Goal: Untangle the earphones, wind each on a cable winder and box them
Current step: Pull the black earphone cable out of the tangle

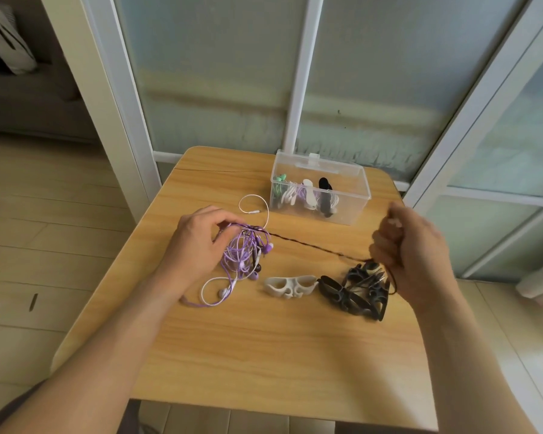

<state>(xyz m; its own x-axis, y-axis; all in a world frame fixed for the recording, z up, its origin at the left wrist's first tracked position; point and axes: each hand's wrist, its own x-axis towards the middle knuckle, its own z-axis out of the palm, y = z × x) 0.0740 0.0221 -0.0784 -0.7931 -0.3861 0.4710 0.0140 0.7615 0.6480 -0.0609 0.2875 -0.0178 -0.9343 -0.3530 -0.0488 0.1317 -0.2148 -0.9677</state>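
Item: the left hand (198, 242) gripped the top of a tangled bundle of purple and white earphone cables (243, 258), which rested on the light wooden table (264, 355). A thin dark cable (311, 245) ran taut from the bundle to the right hand (408, 245), which was curled around it and blurred. Below lay a white plastic cable winder (290, 286) and a heap of black plastic winders (356, 291); behind stood a clear plastic box (355, 195) of wound sets. Risk, as judged: a hard pull could cinch knots tighter or drag the bundle into the winders. No legible writing or brand was found.
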